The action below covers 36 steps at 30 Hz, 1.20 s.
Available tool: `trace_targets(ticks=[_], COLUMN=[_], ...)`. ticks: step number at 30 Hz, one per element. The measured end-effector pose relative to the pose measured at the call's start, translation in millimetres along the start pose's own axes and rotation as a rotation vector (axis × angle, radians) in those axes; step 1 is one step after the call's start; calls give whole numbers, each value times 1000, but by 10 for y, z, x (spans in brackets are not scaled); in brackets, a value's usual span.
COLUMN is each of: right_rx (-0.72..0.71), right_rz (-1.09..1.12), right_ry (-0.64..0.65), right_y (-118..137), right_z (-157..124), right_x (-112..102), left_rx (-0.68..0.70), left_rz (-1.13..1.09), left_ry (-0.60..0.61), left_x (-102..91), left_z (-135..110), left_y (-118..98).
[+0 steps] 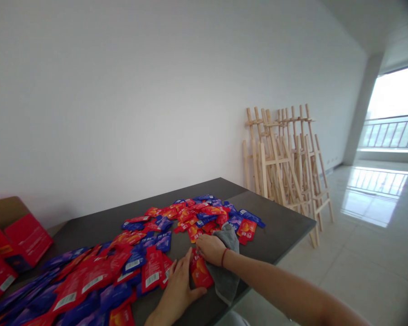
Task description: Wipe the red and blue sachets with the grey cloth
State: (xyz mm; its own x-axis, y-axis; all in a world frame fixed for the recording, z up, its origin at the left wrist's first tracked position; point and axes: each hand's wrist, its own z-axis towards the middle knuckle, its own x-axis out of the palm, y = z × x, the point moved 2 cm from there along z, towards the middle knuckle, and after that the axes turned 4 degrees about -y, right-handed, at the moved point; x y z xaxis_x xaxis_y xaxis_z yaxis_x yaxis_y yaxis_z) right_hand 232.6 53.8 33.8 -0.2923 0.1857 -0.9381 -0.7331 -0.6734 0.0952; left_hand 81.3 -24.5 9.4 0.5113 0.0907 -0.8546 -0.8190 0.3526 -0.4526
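A red packet with an orange picture lies flat on the dark table near its front edge. My left hand rests at the packet's left side, fingers stretched and thumb apart, touching its edge. My right hand, a red cord round its wrist, is closed on a grey cloth over the packet's upper end. The cloth drapes down to the right of the packet. Beyond the hands spreads a loose pile of red and blue packets. A larger heap of packets lies to the left.
Open red cardboard boxes stand at the table's left end. The dark table has its right corner near several wooden easels leaning by the white wall. Glossy floor tiles and a railed window are at right.
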Motion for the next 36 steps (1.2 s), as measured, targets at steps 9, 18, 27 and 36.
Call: trace_targets(ticks=[9,18,27,36], right_rx=[-89,-283,-381,-436], right_rz=[47,145,66,106], right_ry=[22,103,100,127], right_y=[-18,-89,55,318], right_z=[-310,-633,-701,-538], right_x=[-111,-206,-293,-166], left_rx=[-21,0,-7,69], left_rz=[16,-19,-38,-35], left_ry=[7,-4,11,-6], left_x=[-24,-43,-23,-2], left_z=[-1,-8,8,-11], left_y=[-20,-35,2,62])
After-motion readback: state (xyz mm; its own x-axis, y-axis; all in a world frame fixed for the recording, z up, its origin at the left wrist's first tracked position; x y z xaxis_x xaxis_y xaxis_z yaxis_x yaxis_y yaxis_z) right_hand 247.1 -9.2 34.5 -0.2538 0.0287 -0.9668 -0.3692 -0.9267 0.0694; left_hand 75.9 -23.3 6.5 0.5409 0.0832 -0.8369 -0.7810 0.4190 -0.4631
